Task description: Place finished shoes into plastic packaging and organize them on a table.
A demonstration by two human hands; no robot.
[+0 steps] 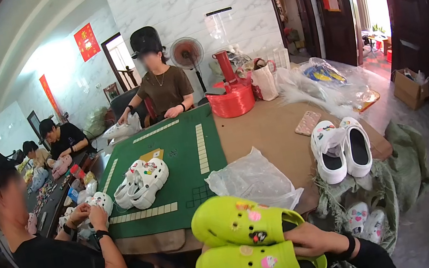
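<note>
A pair of lime-green clogs (247, 263) with colourful charms on their uppers is close in front of me, side by side, toes to the left. My right hand (315, 241) comes in from the right and grips them at the heel openings, its fingers partly hidden inside. Of my left hand (205, 247), only a sliver of skin shows at the toe end; the clogs hide its fingers. Just beyond lies a crumpled clear plastic bag (257, 179) on the table. White clogs with charms (143, 184) rest on the green mat (184, 156).
White clogs (342, 149) stand at the table's right edge, near a phone (308, 122). Below them is an open woven sack (390, 200) with more white clogs. A red plastic-cord roll (231, 102) sits farther back. Co-workers handle footwear at left; another person stands across the table.
</note>
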